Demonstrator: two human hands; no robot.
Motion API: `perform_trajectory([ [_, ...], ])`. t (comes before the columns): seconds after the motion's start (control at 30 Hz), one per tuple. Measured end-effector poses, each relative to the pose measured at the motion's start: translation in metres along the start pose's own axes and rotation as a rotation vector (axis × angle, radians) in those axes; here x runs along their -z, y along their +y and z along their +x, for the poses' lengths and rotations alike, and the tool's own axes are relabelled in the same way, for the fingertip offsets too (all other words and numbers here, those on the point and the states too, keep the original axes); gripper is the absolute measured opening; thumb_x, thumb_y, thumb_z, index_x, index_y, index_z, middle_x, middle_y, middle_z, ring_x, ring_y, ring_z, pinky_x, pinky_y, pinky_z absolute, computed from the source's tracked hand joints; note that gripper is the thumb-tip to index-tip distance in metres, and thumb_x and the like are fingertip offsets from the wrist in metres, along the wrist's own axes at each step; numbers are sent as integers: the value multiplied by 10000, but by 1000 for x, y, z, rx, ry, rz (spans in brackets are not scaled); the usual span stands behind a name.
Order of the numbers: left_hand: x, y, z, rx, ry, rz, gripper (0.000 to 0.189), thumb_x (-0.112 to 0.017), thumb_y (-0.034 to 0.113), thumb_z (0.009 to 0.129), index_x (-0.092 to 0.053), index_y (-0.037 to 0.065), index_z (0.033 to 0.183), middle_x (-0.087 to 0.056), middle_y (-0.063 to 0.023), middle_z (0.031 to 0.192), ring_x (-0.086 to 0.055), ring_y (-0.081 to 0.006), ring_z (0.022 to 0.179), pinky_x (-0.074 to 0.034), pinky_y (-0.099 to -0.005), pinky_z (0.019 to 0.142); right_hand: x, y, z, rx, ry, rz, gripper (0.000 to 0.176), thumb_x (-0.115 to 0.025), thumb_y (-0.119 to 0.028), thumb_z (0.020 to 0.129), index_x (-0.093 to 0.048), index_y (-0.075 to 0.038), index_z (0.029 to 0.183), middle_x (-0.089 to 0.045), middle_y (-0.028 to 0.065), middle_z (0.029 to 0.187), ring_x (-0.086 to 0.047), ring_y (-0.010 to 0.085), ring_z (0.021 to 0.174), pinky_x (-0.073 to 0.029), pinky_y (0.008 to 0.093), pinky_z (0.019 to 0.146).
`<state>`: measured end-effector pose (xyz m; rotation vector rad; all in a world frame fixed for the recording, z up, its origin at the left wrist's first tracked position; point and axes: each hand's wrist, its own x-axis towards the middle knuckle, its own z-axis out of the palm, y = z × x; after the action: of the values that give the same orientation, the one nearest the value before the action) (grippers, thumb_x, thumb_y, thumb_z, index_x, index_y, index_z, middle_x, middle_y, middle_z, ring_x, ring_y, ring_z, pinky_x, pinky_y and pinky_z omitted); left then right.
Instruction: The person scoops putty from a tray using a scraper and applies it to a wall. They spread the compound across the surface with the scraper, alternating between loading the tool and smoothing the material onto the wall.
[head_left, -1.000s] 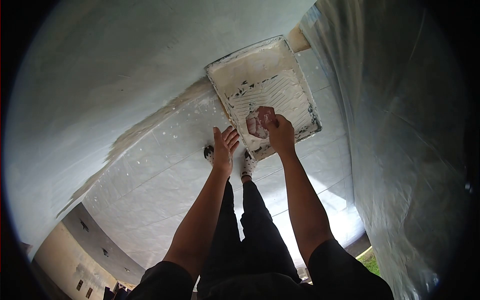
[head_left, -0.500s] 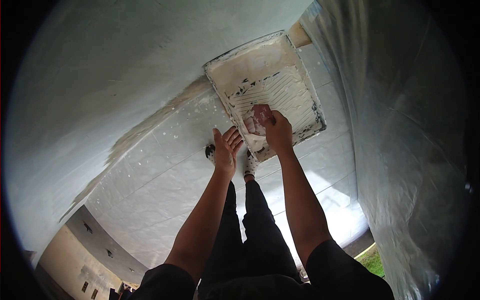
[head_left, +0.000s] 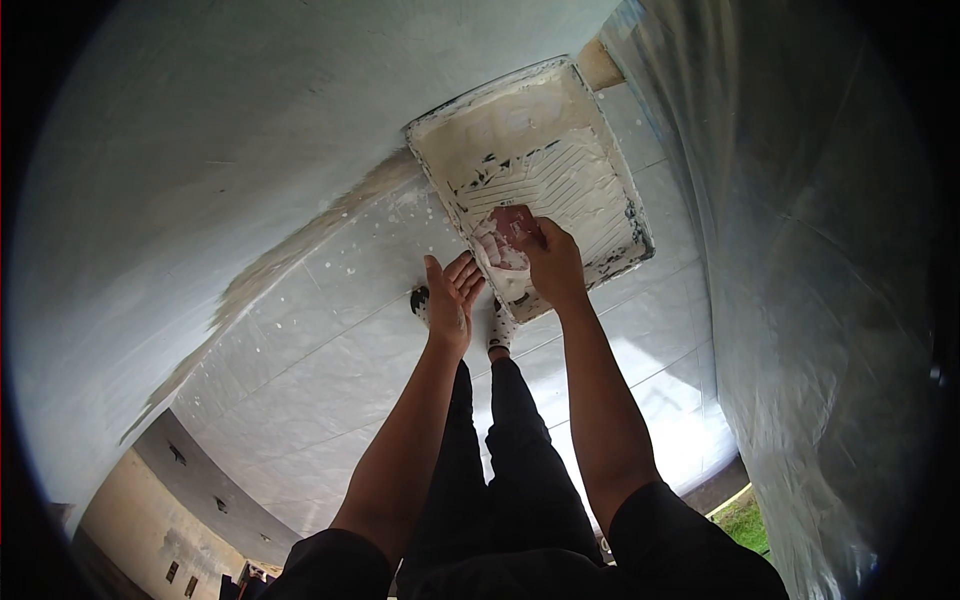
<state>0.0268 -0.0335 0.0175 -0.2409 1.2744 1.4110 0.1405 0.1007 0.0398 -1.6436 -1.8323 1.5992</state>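
My right hand grips a flat reddish putty scraper by its edge, low over the near left corner of a paint tray. Whitish paste covers the scraper's lower left part. My left hand has its palm turned up and its fingers stretched out and apart, holding nothing. Its fingertips are right at the tray's left rim. Inside the tray, creamy paste coats the ribbed slope, and more lies in the deep end at the far side.
A pale wall with an unevenly coated lower edge runs along the left. Clear plastic sheeting hangs on the right. The grey, white-spotted floor covering lies beneath my feet in dotted socks. A wooden piece sits behind the tray.
My right hand and the scraper have shifted slightly left and away from me over the tray. My left hand stays almost where it was, still open.
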Motion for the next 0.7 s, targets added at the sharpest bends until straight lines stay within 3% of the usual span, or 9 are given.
perform_trajectory([
  [0.13, -1, 3, -4, 2, -5, 0, 1066, -220, 779, 985, -310, -147, 1504, -399, -297, 1537, -393, -371, 1444, -274, -450, 1229, 5, 16, 3, -57, -63, 127, 242, -630, -134, 968, -676, 46, 1124, -728, 87, 950, -651, 161, 850, -503, 312, 806],
  [0.3, -2, 4, -9, 7, 0, 7, 1071, -219, 787, 979, -305, -139, 1511, -388, -293, 1547, -384, -368, 1452, -250, -451, 1239, 12, 24, -6, -265, -82, 680, 253, -632, -155, 996, -658, -5, 1198, -706, 38, 1047, -643, 120, 907, -500, 298, 825],
  [0.4, 1, 6, -12, 5, 17, 10, 1064, -223, 795, 974, -322, -116, 1515, -398, -276, 1551, -383, -355, 1457, -242, -443, 1240, 19, 27, -12, -405, -99, 765, 255, -621, -156, 1004, -645, -35, 1227, -702, 35, 1068, -657, 128, 911, -506, 312, 819],
  [0.53, 8, 10, -18, -7, 27, 25, 1056, -223, 801, 970, -339, -95, 1518, -413, -257, 1551, -385, -343, 1460, -245, -435, 1238, 30, 22, -26, -391, -88, 770, 263, -606, -147, 1010, -631, -45, 1251, -702, 43, 1085, -661, 142, 888, -515, 314, 765],
  [0.7, 15, 12, -24, -7, 57, 52, 1067, -209, 809, 965, -334, -90, 1525, -410, -249, 1561, -380, -336, 1468, -242, -431, 1237, 36, 8, -36, -413, -113, 783, 277, -596, -124, 999, -606, -51, 1266, -694, 60, 1114, -700, 190, 947, -618, 367, 794],
])
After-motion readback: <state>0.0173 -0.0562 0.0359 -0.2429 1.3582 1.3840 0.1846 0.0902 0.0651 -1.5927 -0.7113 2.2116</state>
